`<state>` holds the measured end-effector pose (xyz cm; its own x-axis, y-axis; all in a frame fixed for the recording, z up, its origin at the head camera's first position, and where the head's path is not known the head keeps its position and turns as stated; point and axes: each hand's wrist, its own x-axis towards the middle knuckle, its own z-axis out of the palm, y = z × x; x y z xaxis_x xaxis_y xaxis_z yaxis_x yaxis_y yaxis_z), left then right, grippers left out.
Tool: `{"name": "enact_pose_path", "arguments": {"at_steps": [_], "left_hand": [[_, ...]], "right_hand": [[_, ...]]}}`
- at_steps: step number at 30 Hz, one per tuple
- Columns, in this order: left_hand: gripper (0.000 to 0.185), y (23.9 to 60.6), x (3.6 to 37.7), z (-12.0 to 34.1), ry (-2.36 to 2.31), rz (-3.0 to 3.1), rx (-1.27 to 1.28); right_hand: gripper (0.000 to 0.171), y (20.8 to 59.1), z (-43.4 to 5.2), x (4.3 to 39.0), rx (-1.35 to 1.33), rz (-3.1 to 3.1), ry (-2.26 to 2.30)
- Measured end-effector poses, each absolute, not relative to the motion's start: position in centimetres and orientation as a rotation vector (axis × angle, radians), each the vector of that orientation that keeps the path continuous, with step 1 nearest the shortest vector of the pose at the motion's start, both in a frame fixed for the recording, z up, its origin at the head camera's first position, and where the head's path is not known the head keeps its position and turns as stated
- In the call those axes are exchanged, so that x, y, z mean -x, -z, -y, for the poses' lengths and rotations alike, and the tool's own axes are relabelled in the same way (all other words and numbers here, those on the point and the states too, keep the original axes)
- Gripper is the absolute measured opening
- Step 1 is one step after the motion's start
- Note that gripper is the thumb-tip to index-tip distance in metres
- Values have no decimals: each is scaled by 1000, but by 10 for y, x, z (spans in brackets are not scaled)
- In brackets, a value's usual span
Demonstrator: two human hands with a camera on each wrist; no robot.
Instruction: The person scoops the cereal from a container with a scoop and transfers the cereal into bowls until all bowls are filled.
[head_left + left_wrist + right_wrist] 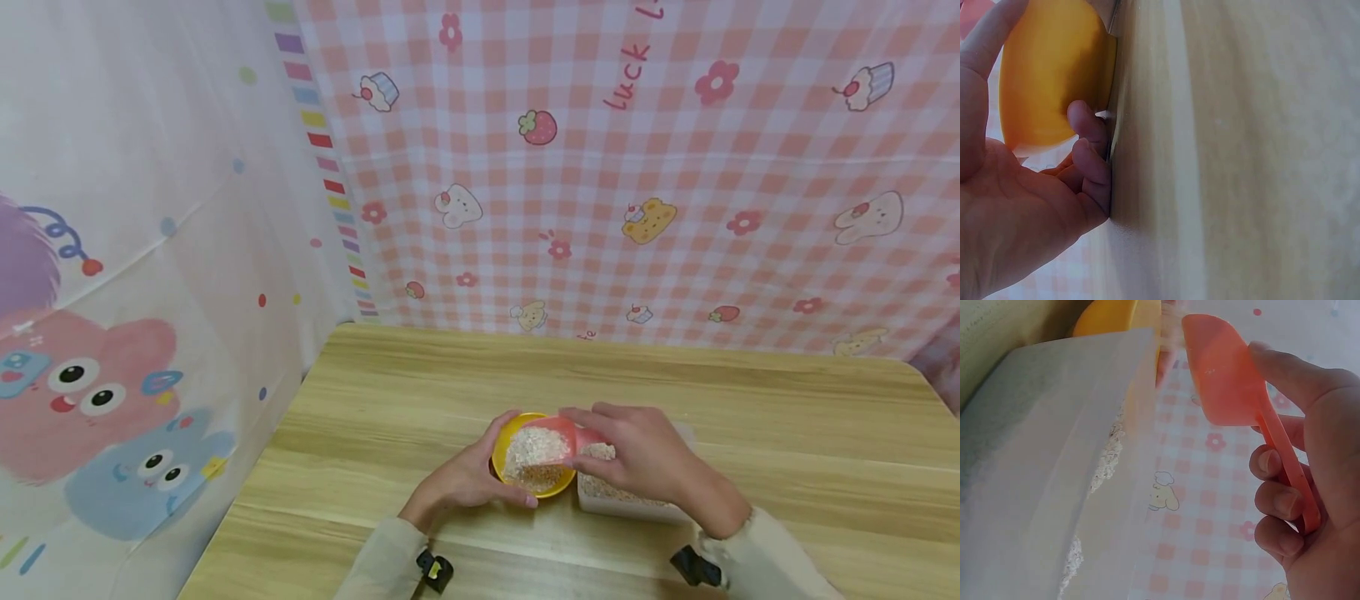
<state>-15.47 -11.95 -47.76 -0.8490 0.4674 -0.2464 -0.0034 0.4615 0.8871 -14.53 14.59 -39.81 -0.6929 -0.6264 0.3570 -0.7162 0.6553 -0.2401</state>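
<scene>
A: Head view first, nearest to me: my left hand [465, 479] cups the yellow bowl [529, 454] on the counter [787, 433], thumb and fingers curled against its side. The left wrist view shows the same hold, fingertips [1088, 125] pressed on the bowl's [1054, 69] wall.

B: And the right?

A: My right hand [645, 458] grips the pink scoop [558, 432] by the handle, tipped over the bowl. In the right wrist view oats fall off the scoop's [1222, 369] front edge.

B: So which step is this?

A: I judge it the pouring step, scoop emptying into the bowl. The oat box [630, 500] sits just beside the bowl, touching or nearly so, partly under my right hand.

B: What next?

A: Probably finishing the tilt, then bringing the scoop to the box without knocking the bowl's rim. Behind everything hangs the pink checked cloth [675, 183].
</scene>
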Motion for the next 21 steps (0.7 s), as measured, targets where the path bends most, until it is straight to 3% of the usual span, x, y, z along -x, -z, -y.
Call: {"name": "enact_pose_path", "arguments": {"at_steps": [21], "left_hand": [[116,479,155,120,-1385,-2238,-428]], "right_hand": [[51,393,-134,148,-1267,2367,-202]]}}
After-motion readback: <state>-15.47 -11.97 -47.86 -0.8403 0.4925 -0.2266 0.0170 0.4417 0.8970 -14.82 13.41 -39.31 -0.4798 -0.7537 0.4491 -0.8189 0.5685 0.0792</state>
